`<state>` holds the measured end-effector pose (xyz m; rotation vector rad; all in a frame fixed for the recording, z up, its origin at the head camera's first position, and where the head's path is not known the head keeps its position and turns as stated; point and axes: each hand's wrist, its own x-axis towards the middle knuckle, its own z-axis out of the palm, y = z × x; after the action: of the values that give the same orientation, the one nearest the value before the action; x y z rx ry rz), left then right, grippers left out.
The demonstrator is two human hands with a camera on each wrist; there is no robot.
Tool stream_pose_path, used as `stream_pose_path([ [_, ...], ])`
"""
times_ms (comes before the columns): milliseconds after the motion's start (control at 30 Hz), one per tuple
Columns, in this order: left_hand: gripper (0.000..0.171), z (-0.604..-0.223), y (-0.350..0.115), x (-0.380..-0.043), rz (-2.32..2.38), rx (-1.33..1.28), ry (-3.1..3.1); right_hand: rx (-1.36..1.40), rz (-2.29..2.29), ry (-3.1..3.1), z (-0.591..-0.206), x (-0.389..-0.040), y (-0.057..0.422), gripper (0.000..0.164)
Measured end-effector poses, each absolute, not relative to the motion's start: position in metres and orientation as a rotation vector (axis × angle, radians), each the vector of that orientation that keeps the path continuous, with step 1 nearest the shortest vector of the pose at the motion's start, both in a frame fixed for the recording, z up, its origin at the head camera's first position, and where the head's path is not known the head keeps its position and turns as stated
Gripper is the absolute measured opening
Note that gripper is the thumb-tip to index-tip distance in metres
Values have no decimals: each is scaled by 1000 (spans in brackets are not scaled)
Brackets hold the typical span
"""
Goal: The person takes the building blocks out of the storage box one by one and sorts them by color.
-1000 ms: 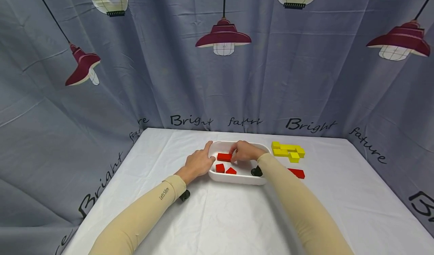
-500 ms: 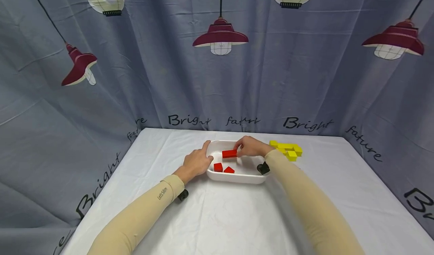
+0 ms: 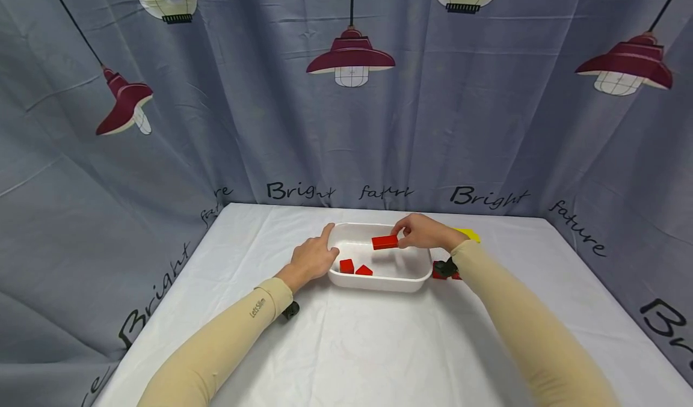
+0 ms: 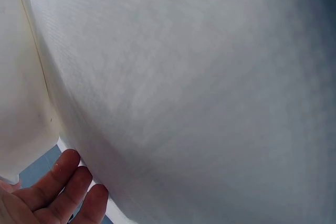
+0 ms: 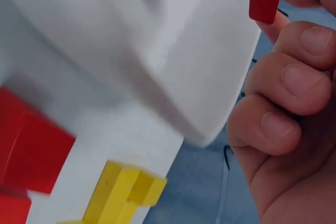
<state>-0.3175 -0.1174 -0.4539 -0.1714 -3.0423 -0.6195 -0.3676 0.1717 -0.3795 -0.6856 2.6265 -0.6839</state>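
Observation:
A white tray (image 3: 379, 283) lies on the table, with a red cube (image 3: 346, 266) and a red triangular block (image 3: 364, 270) inside near its front left. My left hand (image 3: 308, 260) holds the tray's left end, thumb over the rim and index finger stretched along it. In the left wrist view, several fingertips (image 4: 90, 182) show below the tray's pale wall. Between thumb and index finger, my right hand (image 3: 425, 231) pinches the end of a red rectangular block (image 3: 385, 242) raised over the tray's back right part. The other right fingers are curled, as the right wrist view shows.
Red blocks (image 5: 37, 145) lie right of the tray, partly covered in the head view by the black wrist camera (image 3: 446, 267). Yellow blocks (image 5: 118, 192) sit farther back, mostly behind the right forearm. A grey-blue curtain (image 3: 260, 124) hangs behind the table.
My right hand has lifted the red rectangular block off the tray floor and carried it to the right. My left hand stays on the tray's left end.

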Motion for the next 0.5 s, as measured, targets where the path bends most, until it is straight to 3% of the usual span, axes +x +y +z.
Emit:
stream_pose_path([
  [500,67,-454,-118,-317,-623,-180,-3034,-629,-731,2661,-372,-350,223,34],
])
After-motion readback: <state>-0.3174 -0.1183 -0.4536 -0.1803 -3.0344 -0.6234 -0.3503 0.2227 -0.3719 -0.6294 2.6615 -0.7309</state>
